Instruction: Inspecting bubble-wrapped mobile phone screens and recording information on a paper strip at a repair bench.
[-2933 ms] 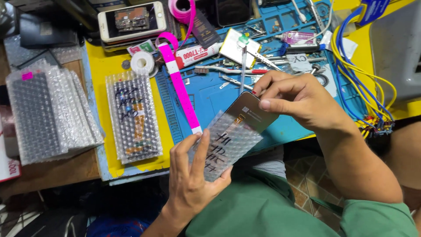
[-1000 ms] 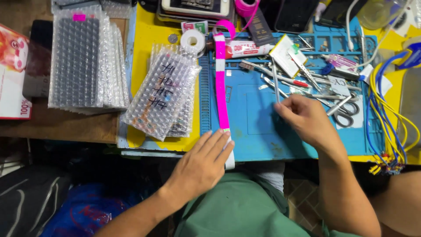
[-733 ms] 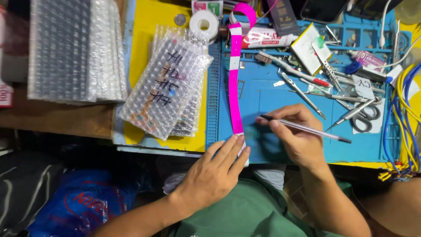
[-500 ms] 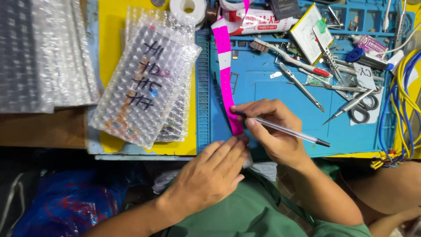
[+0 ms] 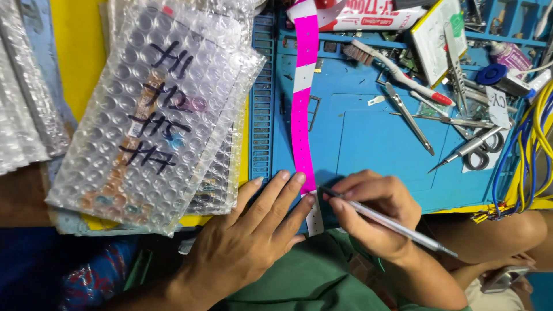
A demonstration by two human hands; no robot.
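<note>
My left hand lies flat at the near edge of the blue work mat, its fingertips pressing the lower end of a pink and white label strip. My right hand grips a thin silver pen, its tip touching the strip just beside my left fingertips. The strip runs up the mat toward the far edge. A stack of bubble-wrap pouches with black handwriting lies to the left of my left hand, on a yellow sheet.
Tweezers, a brush with a red tip, scissors and other small tools lie scattered over the mat's right half. Yellow and blue cables bunch at the right edge. More bubble-wrap pouches sit at far left.
The bubble-wrap pouch I held went onto the stack at left. My right hand picked up the pen from the tools. Both hands came together at the strip's lower end; the camera moved closer.
</note>
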